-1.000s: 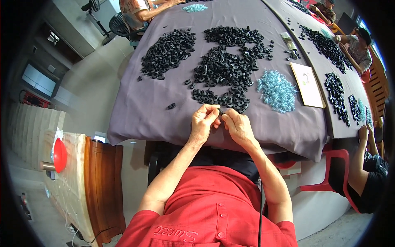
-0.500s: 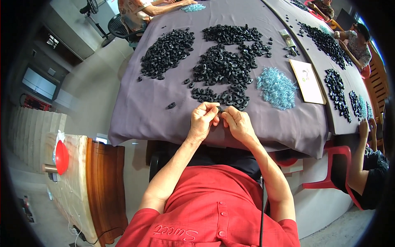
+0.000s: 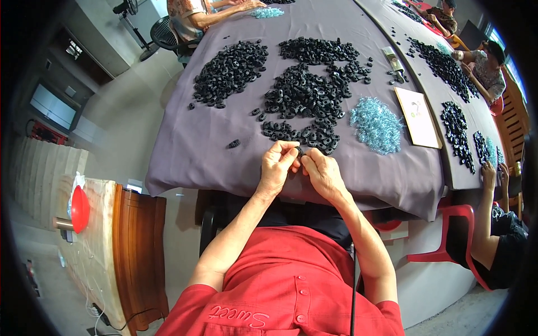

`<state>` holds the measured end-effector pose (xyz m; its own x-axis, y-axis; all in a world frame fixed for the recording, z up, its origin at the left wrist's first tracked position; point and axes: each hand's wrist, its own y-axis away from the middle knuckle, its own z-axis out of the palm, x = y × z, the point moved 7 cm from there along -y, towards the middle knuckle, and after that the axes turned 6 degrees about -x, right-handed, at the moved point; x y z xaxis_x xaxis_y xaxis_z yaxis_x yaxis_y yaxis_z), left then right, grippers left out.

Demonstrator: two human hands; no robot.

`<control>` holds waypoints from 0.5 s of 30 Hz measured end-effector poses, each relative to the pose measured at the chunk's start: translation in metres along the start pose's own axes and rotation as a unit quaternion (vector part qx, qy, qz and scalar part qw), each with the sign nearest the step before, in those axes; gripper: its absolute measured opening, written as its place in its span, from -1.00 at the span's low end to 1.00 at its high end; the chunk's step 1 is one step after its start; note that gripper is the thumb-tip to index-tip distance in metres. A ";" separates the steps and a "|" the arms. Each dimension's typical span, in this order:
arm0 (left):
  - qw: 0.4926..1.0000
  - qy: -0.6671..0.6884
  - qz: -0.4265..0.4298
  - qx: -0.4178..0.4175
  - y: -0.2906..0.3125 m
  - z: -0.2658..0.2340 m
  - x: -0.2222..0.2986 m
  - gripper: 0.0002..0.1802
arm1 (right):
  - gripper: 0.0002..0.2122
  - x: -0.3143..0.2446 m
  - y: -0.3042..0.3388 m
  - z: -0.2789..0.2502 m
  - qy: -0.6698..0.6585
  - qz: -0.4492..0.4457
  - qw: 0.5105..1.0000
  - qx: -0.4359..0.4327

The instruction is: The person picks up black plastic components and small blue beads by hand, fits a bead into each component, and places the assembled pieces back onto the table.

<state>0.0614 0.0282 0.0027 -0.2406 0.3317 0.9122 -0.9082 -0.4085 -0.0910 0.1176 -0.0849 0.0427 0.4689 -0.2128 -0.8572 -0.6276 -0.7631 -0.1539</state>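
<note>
Over the near edge of the cloth, my left hand [image 3: 278, 168] is closed in a pinch on a small black plastic part [image 3: 300, 152]. My right hand [image 3: 324, 172] meets it from the other side, its thumb and forefinger pressed together at the part; whatever lies between those fingertips is too small to make out. Just beyond my hands begins a large heap of similar black parts [image 3: 305, 92]. To its right is a pile of small pale-blue coils that look like springs [image 3: 376, 126]. One loose black part [image 3: 234, 144] lies left of my hands.
Another black heap [image 3: 231, 73] covers the left of the grey tablecloth [image 3: 190, 140]. A pale board [image 3: 418, 117] and a tube [image 3: 394, 60] lie at the right. Co-workers sit around the adjoining tables, one near a red chair [image 3: 445, 235]. A wooden cabinet [image 3: 137, 246] stands left.
The view has shifted slightly. Both hands stay together at the small black part, with only slight finger movement. At the right, a co-worker's hands have moved a little.
</note>
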 end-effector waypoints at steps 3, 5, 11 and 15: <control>1.000 0.004 -0.001 0.002 -0.001 -0.002 -0.002 -0.86 | -0.82 0.000 -0.002 0.000 -0.004 0.011 1.000 0.001; 1.000 0.009 0.001 0.000 -0.001 -0.001 -0.001 -0.86 | -0.82 0.000 -0.002 -0.001 -0.009 0.015 1.000 0.005; 1.000 0.002 0.002 0.002 -0.001 0.000 -0.002 -0.87 | -0.81 0.007 -0.003 0.000 -0.046 0.048 0.998 0.010; 1.000 -0.006 0.015 0.005 0.000 0.001 0.000 -0.87 | -0.80 0.010 -0.005 0.001 -0.044 0.057 0.997 -0.013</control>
<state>0.0618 0.0276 0.0034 -0.2640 0.3084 0.9139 -0.8972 -0.4262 -0.1154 0.1250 -0.0821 0.0341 0.3383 -0.2466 -0.9082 -0.6572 -0.7526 -0.0404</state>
